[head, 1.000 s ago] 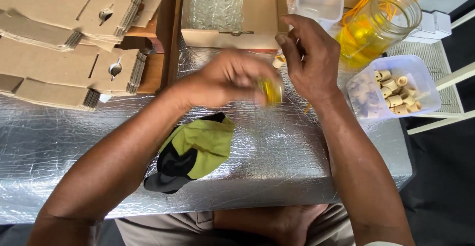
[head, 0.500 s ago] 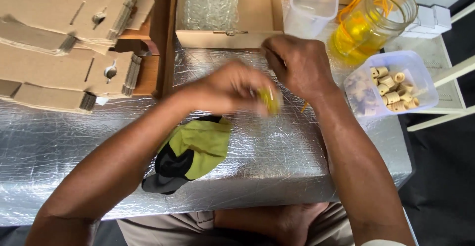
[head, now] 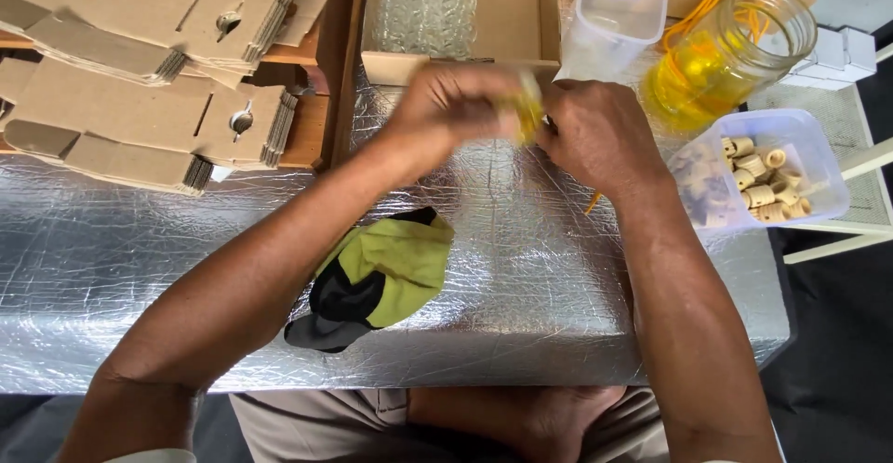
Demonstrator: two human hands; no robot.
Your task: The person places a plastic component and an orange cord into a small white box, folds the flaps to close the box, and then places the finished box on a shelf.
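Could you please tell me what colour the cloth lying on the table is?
The cloth is lime green and black, in the head view.

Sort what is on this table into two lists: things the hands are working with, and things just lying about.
In use:
left hand
right hand
small yellow piece, blurred, held between both hands

Lying about:
green and black cloth
flat cardboard blanks
glass jar of yellow liquid
tub of cork-like pieces
empty clear container

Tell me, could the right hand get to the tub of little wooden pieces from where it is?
Probably yes: the tub sits open just beside the right hand, nothing between them, though that hand is busy pinching a small yellow item.
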